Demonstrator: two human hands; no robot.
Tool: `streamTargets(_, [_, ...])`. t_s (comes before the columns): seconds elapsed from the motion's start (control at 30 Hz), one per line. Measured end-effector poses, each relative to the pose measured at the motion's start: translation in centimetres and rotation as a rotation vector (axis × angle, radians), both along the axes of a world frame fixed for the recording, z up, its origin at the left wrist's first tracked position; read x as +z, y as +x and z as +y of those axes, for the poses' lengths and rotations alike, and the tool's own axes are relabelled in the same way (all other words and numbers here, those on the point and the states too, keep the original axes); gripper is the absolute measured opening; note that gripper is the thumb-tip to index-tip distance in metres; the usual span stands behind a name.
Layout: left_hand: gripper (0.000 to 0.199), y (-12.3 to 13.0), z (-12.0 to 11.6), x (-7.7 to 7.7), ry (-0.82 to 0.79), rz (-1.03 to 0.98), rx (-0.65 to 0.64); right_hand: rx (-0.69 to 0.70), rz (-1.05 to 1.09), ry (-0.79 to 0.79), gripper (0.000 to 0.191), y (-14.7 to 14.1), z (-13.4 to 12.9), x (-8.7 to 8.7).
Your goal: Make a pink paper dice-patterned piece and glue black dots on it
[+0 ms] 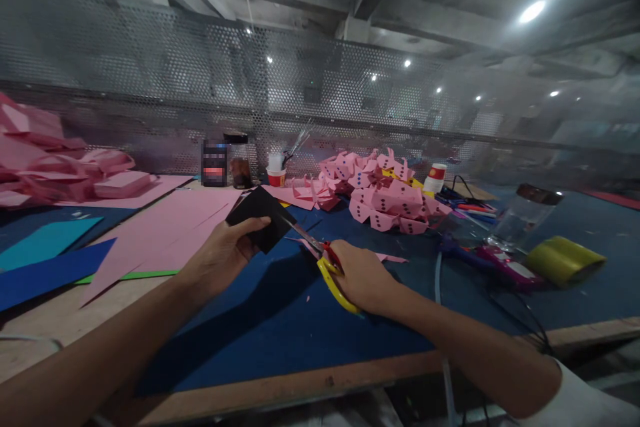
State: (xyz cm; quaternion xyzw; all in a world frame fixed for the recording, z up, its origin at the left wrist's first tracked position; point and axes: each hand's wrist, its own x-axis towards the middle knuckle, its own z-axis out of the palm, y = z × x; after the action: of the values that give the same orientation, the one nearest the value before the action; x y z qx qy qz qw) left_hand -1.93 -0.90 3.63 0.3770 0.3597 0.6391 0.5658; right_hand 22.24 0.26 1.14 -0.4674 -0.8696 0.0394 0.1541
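Left hand (220,250) pinched a flat black sheet (276,228) between fingers; right hand (367,273), fingers grasping, held yellow-and-red-handled metal scissors (327,272), blades at its edge, over the dark-blue worktop (310,333).

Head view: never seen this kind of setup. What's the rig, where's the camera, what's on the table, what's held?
No robot here: these are a person's bare hands, seen by one camera worn on the head, looking forward and down. The left hand holds black paper; the right hand holds scissors, blades at the paper's right edge. On the table lie flat pink sheets to the left, folded pink pieces with dark dots beyond the hands, and a clear jar to the right.
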Motion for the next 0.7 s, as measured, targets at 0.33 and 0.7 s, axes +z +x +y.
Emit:
streamTargets(0.33, [0.010,-0.12,0.12,-0.18,-0.002,0.006,0.012,0.003,-0.006,-0.011,0.021,-0.05,-0.29,0.39])
streamTargets(0.7, [0.017,0.00,0.12,-0.09,-0.022,-0.008,0.027,0.005,0.010,-0.030,0.021,0.10,-0.01,0.02])
